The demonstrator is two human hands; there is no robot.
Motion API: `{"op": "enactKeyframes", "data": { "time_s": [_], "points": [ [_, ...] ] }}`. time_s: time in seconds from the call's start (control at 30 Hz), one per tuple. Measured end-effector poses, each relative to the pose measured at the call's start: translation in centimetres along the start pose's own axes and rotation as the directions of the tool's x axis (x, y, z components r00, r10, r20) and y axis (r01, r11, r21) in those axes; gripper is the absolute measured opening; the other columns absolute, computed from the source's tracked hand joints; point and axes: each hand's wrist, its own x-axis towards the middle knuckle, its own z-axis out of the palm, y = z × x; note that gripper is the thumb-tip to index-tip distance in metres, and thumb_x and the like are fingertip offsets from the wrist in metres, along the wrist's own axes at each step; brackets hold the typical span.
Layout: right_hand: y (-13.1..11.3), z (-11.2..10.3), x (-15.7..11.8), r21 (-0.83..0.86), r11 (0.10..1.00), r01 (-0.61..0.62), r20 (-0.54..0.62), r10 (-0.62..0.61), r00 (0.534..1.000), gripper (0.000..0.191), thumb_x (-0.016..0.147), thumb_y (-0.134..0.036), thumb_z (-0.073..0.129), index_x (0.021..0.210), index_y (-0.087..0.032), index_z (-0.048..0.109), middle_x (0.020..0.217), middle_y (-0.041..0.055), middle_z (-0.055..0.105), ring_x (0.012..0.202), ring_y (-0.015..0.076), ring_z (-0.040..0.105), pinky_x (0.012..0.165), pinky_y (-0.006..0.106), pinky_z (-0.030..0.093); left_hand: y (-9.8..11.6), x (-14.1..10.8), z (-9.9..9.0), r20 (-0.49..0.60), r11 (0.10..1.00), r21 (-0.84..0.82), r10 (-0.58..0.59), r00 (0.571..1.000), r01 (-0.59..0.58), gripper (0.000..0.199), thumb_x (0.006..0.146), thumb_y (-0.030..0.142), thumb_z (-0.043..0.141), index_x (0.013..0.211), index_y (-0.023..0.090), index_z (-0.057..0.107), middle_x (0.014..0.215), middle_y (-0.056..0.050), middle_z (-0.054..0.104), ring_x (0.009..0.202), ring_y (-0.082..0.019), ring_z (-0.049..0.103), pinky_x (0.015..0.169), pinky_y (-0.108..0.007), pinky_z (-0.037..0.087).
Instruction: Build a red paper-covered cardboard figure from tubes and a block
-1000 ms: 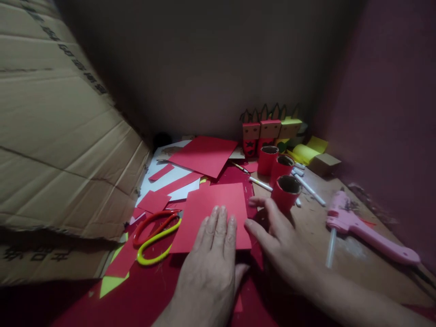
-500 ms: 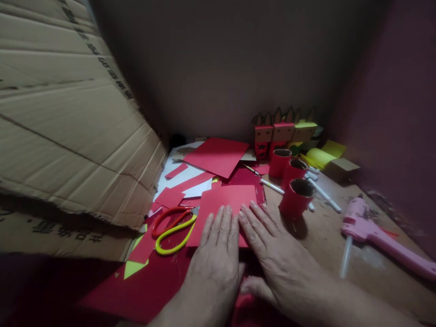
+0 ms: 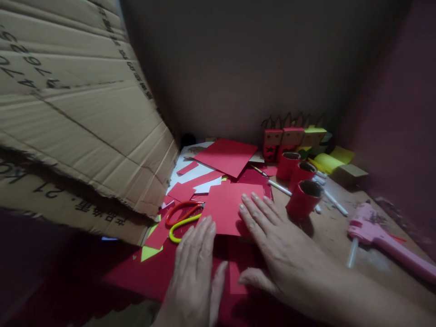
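Red sheet (image 3: 223,206) partly under right grip (image 3: 284,250); left grip (image 3: 194,270) at near-left corner; both parted, unclamped.

I saw everything in dim light, the back wall (image 3: 238,68) sunk in grey gloom, the white sheet (image 3: 208,184) palest. The nearest red tube (image 3: 303,202) cast a soft shadow toward me across the tabletop (image 3: 329,238). My hands (image 3: 284,247) looked slightly blurred; the cardboard (image 3: 91,118) seemed stretched leftward.

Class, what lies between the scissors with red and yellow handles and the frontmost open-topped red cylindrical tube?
A flat red rectangular paper sheet and the right hand partly over it; the head view shows both.
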Motion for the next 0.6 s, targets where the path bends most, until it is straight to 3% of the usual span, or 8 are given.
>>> {"op": "enactKeyframes", "data": {
  "time_s": [0.17,0.37,0.6],
  "points": [
    [0.0,1.0,1.2,0.023,1.000,0.012,0.063,-0.013,0.998,0.095,0.080,-0.069,0.043,0.142,0.001,0.025,0.147,0.0258,0.016,0.136,0.0398,0.014,0.108,0.056,0.025,-1.1,-1.2,0.5,-0.122,0.982,-0.157,-0.123,0.985,0.103,0.060,0.086,0.008,0.048,0.142,0.015,0.027,0.132,-0.014,0.048,0.124,-0.025,0.043,0.102,-0.038,0.037],
    [0.0,1.6,1.2,0.004,0.999,-0.035,0.112,0.034,0.993,0.093,0.081,-0.068,0.041,0.144,-0.003,0.023,0.150,0.0219,0.015,0.137,0.0393,0.011,0.108,0.058,0.022,-2.1,-2.8,1.4,-0.151,0.972,-0.185,-0.175,0.973,0.146,0.057,0.086,0.011,0.051,0.140,0.014,0.031,0.131,-0.014,0.048,0.122,-0.026,0.045,0.101,-0.039,0.038],
    [0.1,2.4,0.7,0.018,0.997,-0.069,0.081,0.068,0.994,0.089,0.076,-0.073,0.045,0.147,-0.026,0.020,0.153,0.0164,0.012,0.138,0.0399,0.005,0.107,0.063,0.016,-2.2,-2.8,1.9,-0.148,0.964,-0.229,-0.169,0.974,0.133,0.053,0.086,0.011,0.050,0.137,0.011,0.034,0.131,-0.014,0.048,0.124,-0.025,0.043,0.105,-0.037,0.035]
  ]
}}
